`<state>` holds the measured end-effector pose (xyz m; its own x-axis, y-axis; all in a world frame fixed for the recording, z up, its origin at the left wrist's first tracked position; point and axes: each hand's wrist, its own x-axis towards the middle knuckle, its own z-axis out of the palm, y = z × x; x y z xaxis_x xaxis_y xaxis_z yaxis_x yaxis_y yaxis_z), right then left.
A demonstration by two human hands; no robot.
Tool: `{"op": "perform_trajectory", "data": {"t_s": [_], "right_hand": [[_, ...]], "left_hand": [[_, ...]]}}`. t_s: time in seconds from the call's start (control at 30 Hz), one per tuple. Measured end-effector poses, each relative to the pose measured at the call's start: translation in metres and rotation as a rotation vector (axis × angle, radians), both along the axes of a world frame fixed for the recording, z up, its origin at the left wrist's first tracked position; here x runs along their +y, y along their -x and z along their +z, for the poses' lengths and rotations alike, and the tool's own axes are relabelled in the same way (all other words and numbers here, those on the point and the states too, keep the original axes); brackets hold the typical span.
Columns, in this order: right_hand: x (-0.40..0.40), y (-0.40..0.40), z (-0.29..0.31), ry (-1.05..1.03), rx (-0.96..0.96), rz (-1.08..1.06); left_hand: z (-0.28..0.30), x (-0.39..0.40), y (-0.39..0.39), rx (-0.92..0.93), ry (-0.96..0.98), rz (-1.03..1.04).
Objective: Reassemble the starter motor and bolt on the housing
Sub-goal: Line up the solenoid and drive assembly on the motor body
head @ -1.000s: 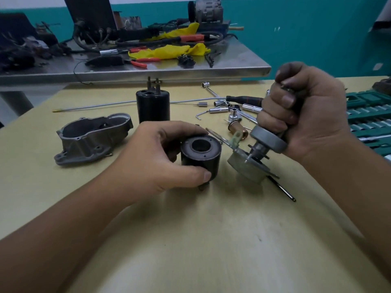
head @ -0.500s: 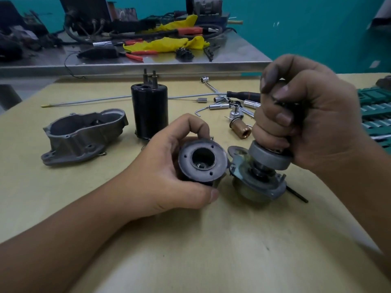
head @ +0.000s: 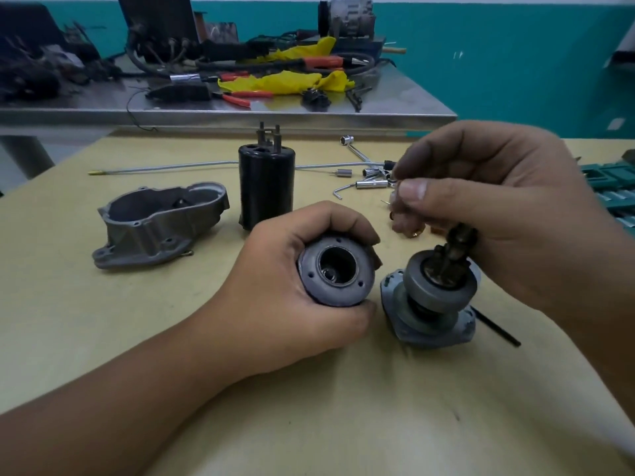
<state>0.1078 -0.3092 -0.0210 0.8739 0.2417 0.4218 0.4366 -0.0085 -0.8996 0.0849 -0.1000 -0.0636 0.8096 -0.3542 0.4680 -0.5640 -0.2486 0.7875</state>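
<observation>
My left hand (head: 285,286) grips a short black motor body (head: 335,274), tilted so its grey end face with a round bore points up at me. Just right of it stands the drive assembly (head: 434,300): a grey flanged plate on the table with a grey clutch drum and a dark pinion shaft rising from it. My right hand (head: 498,207) holds the top of that shaft with curled fingers. The grey cast housing (head: 154,228) lies open at the left. A tall black cylinder with terminal studs (head: 266,187) stands behind my left hand.
Sockets, a bent pin and small bushings (head: 371,182) lie scattered behind my right hand. A long thin rod (head: 165,168) crosses the table. A black pin (head: 496,329) lies at the right. A green socket case (head: 615,190) sits at the right edge. A cluttered steel bench (head: 240,108) stands beyond.
My left hand tipped the motor body up so its grey end face shows. My right hand set the drive assembly upright on its plate and loosened its full fist to a grip near the shaft's top.
</observation>
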Motion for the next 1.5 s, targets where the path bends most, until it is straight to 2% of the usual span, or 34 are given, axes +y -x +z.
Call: {"op": "perform_trajectory", "data": {"t_s": [0.2, 0.33, 0.43, 0.57, 0.63, 0.77, 0.87, 1.0, 1.13, 1.2, 1.3, 1.37, 1.5], "right_hand": [[0.019, 0.014, -0.006, -0.145, 0.140, -0.212], [0.006, 0.006, 0.003, -0.181, 0.165, -0.189], [-0.005, -0.006, 0.002, 0.014, 0.184, -0.158], [-0.011, -0.016, -0.005, 0.406, 0.195, -0.190], [-0.011, -0.017, -0.004, 0.495, 0.172, -0.216], [-0.017, -0.023, -0.005, 0.549, 0.160, -0.368], [-0.023, -0.027, -0.007, 0.503, 0.214, -0.407], [-0.031, -0.030, -0.006, 0.318, 0.124, -0.403], [-0.019, -0.022, -0.007, -0.150, 0.086, -0.190], [-0.005, -0.016, -0.013, -0.299, 0.064, -0.106], [0.010, -0.010, -0.019, -0.271, -0.010, -0.043], [0.017, -0.007, -0.021, -0.210, -0.090, -0.081], [0.028, -0.009, -0.029, -0.205, -0.221, -0.420]], "left_hand": [[0.000, 0.006, -0.004, 0.039, 0.013, 0.095], [0.002, 0.006, 0.003, -0.043, -0.057, 0.021], [0.000, -0.004, 0.012, -0.135, -0.156, 0.059], [-0.002, -0.026, 0.016, -0.310, -0.387, 0.222], [-0.003, -0.031, 0.015, -0.360, -0.448, 0.292], [-0.008, -0.023, 0.009, -0.304, -0.434, 0.356], [-0.005, -0.015, 0.003, -0.216, -0.353, 0.391], [-0.004, -0.009, 0.001, -0.178, -0.258, 0.372], [-0.005, -0.011, 0.006, -0.098, -0.052, 0.303], [-0.003, -0.011, 0.006, -0.048, -0.005, 0.289], [-0.001, -0.011, 0.006, -0.012, 0.024, 0.295], [0.000, -0.010, 0.006, 0.006, 0.028, 0.305], [0.001, -0.008, 0.005, 0.035, 0.025, 0.318]]}}
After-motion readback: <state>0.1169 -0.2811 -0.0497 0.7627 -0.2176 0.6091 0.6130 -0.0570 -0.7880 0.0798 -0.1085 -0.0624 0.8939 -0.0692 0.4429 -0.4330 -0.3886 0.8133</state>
